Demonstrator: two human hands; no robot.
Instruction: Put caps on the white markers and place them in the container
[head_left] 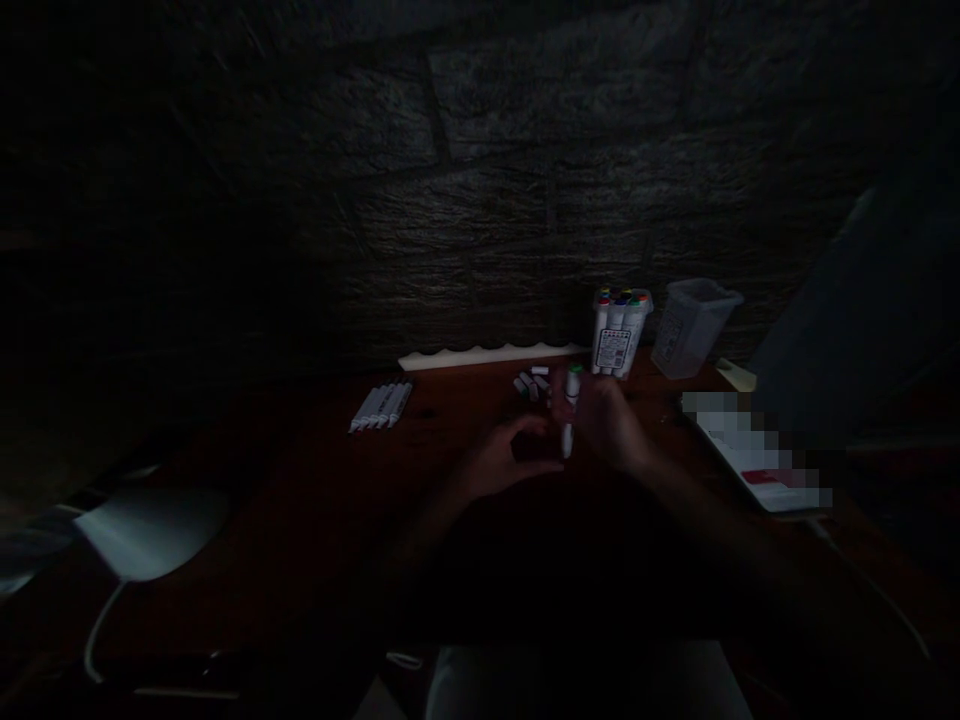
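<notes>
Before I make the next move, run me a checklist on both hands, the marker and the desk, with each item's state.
1. Marker gripped by the right hand, green end up: ok.
2. Left hand touching the marker's lower end: cannot tell; its fingers are spread close by.
3. Row of markers lying neatly side by side: ok.
4. Marker-filled tub upright: ok.
5. Small loose pieces in order: not ok; they lie scattered beyond the hands.
6. Lighting good for fine work: not ok; the scene is very dim.

A head-worn camera near the flat reddish-brown wooden table [465,405] faces forward and down across it, toward the grey stone-block wall [495,220].
</notes>
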